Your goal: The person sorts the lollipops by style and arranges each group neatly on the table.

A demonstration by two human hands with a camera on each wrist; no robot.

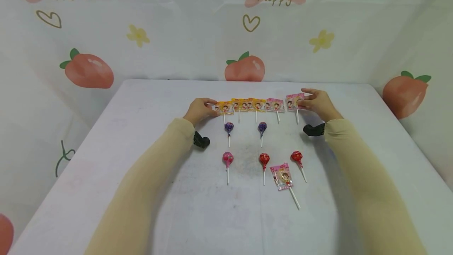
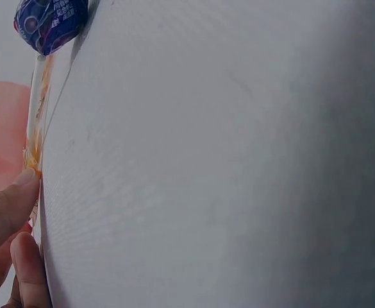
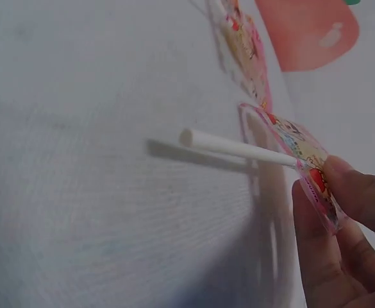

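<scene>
A row of flat-wrapped lollipops lies along the back of the table. My left hand (image 1: pixel 202 110) pinches the edge of the leftmost orange-wrapped lollipop (image 1: pixel 224 108); in the left wrist view the thumb (image 2: pixel 14 202) lies against that wrapper. At the row's right end, my right hand (image 1: pixel 318 104) grips a pink-wrapped lollipop (image 1: pixel 294 101) by its wrapper's side. Its white stick (image 3: pixel 238 149) points toward the front, and the wrapper looks tilted off the table in the right wrist view. Between the hands lie two orange-wrapped lollipops (image 1: pixel 240 104) (image 1: pixel 256 104) and another pink-wrapped one (image 1: pixel 275 105).
In front of the row lie two purple lollipops (image 1: pixel 229 126) (image 1: pixel 262 127). Nearer are a round pink lollipop (image 1: pixel 228 157), two red ones (image 1: pixel 264 158) (image 1: pixel 296 156) and a loose pink-wrapped lollipop (image 1: pixel 282 176). A patterned cloth (image 1: pixel 191 23) hangs behind the white table (image 1: pixel 124 129).
</scene>
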